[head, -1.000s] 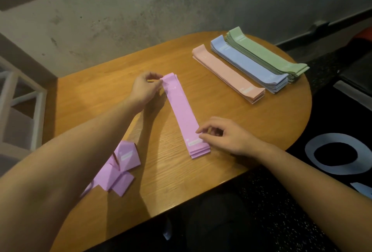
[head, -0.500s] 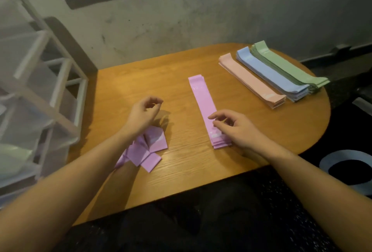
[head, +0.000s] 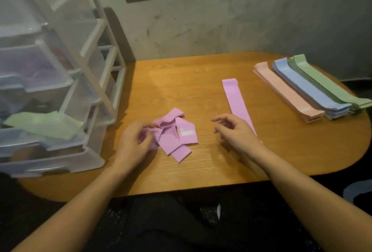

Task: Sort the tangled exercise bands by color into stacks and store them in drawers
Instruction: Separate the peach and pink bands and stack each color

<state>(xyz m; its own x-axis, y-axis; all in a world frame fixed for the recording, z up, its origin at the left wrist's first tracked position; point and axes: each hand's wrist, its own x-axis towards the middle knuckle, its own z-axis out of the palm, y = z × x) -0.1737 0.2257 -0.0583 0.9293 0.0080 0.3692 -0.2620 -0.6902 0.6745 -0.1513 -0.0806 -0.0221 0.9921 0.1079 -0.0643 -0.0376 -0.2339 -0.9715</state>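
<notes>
My left hand is at the left edge of the tangled pink-purple bands, which lie near the middle of the tabletop; fingers curl into the pile and look to be pinching a fold, though motion blur hides the exact contact. My right hand hovers just right of the tangle, fingers loosely bent, holding nothing, its back covering the near end of the flat pink-purple stack.

Sorted so far, far right: peach stack, blue stack, green stack — side by side, edges touching. The clear plastic drawer unit stands at the left of the tabletop; a green band lies in one open drawer, something purplish shows dimly in a higher one.

Judged step: pull one band out of the tangle, flatten it, add it to the flat stack.

Risks:
- Loops look threaded through each other; lifting one fold could drag the whole clump and tighten the knot.
- My right forearm sits over the flat stack — a sideways sweep could skew it.
- A stretched band could snap back and scatter the loose ones.
- The tangle lies fairly near the front edge; a tug toward me could drop bands off.
</notes>
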